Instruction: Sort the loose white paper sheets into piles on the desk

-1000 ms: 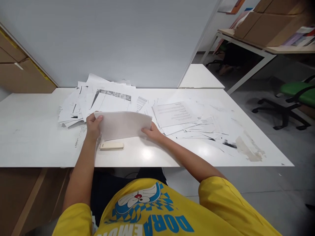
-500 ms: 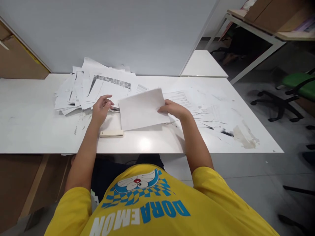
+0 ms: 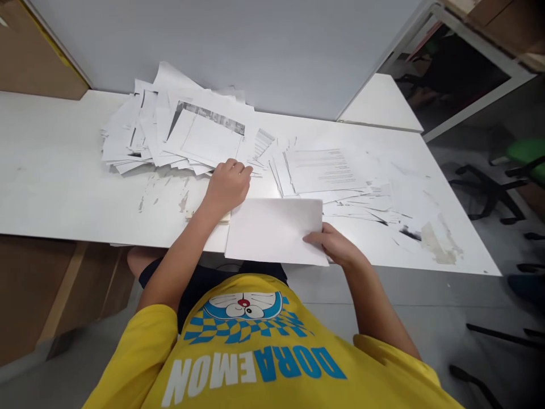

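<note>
My right hand (image 3: 334,244) grips the right edge of a blank white sheet of paper (image 3: 272,230), thumb on top and fingers beneath. The sheet lies over the table's front edge, and whether it is one sheet or several I cannot tell. My left hand (image 3: 230,184) is at the sheet's upper left corner, its fingers curled; anything inside them is hidden. Beneath my left wrist, a cream bar-shaped object (image 3: 225,217), like a stapler, is mostly covered. Just beyond my left hand lies a messy pile of papers (image 3: 213,136).
Printed sheets (image 3: 323,170) lie fanned on the right of the white table (image 3: 63,170). A grey partition (image 3: 213,45) rises behind. A cardboard box (image 3: 38,57) stands at the back left. Office chairs, one with a green seat (image 3: 528,156), are on the floor at right.
The sheet in my right hand has come down toward me and levelled out. My left hand has moved right to its upper corner and its fingers have curled. The camera view has shifted.
</note>
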The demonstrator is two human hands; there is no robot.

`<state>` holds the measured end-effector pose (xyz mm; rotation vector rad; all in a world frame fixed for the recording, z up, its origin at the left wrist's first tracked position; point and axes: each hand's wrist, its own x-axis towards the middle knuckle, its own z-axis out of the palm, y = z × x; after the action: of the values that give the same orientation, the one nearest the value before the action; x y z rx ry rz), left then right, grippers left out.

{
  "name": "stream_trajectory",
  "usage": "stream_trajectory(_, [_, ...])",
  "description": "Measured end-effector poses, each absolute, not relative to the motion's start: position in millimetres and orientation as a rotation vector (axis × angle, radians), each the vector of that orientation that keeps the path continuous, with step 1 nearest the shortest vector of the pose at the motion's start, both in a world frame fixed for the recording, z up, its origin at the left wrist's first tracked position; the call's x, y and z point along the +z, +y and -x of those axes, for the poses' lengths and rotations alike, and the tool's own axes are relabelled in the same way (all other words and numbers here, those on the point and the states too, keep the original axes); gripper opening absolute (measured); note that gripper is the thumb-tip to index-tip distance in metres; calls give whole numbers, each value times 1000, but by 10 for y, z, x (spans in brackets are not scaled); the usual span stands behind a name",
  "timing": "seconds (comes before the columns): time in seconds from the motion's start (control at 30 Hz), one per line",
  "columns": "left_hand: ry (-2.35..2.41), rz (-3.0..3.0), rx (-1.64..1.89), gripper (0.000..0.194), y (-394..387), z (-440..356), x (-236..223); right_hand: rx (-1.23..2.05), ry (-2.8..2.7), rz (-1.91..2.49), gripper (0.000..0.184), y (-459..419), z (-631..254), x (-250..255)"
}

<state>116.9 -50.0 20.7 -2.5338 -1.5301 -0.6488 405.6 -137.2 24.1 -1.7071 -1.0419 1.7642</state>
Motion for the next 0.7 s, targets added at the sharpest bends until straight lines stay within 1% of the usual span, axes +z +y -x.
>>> stream_trajectory(0.17, [-1611, 2605, -854, 35, -477, -1130, 184, 1750, -1040, 1721, 30, -1474, -3995, 207])
stream_trajectory(0.37, [-1747, 2564, -1032, 30, -490, -1092, 204, 1770, -977, 1689, 29, -1521, -4053, 183])
stream_trajectory(0.7, [-1768, 2548, -1158, 28, -529, -1038, 255, 1714, -960, 1673, 26, -1573, -4067, 141])
